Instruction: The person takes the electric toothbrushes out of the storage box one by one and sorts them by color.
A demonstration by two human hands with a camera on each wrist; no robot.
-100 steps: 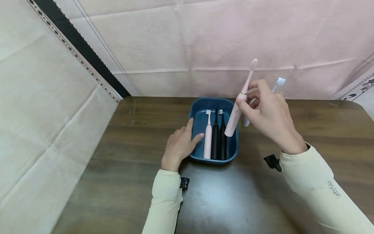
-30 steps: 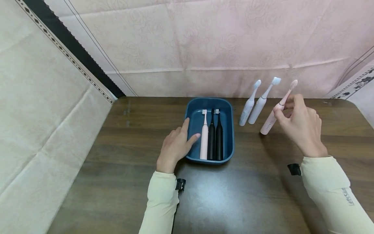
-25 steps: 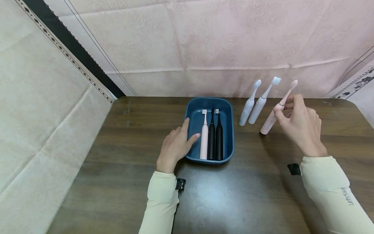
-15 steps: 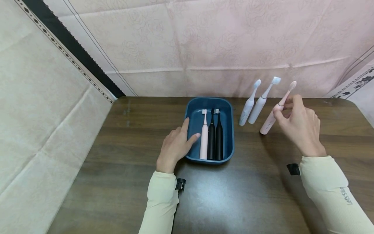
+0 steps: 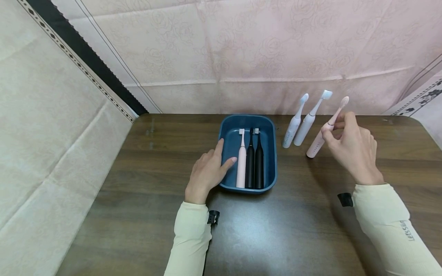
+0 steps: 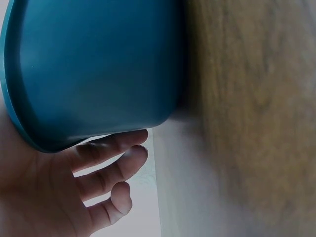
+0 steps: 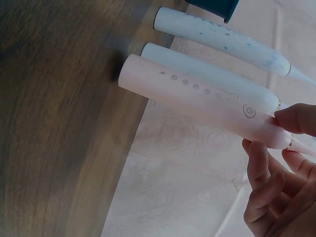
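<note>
My right hand point(image 5: 353, 147) pinches a pink electric toothbrush point(image 5: 316, 144) near the top of its handle, brush head up. Whether its base touches the table cannot be told. Left of it, a white electric toothbrush point(image 5: 304, 130) and a blue-patterned one point(image 5: 292, 132) stand upright. My left hand point(image 5: 208, 170) holds the left wall of a blue tray point(image 5: 275, 168), thumb over the rim and other fingers along the outside, as the left wrist view shows. Inside lie a pale pink toothbrush point(image 5: 241, 166) and two black toothbrushes point(image 5: 249, 168), side by side.
The tray and brushes are on a brown wooden table point(image 5: 155, 172), close to its far edge. Behind hangs a pale pink patterned cloth point(image 5: 259, 57). Pale cloth with a dark band point(image 5: 93, 53) covers the left side.
Since the oldest frame, my right hand has carried the pink toothbrush from over the tray to the right of the two standing brushes. Lately it has shifted slightly left. The left hand stays put.
</note>
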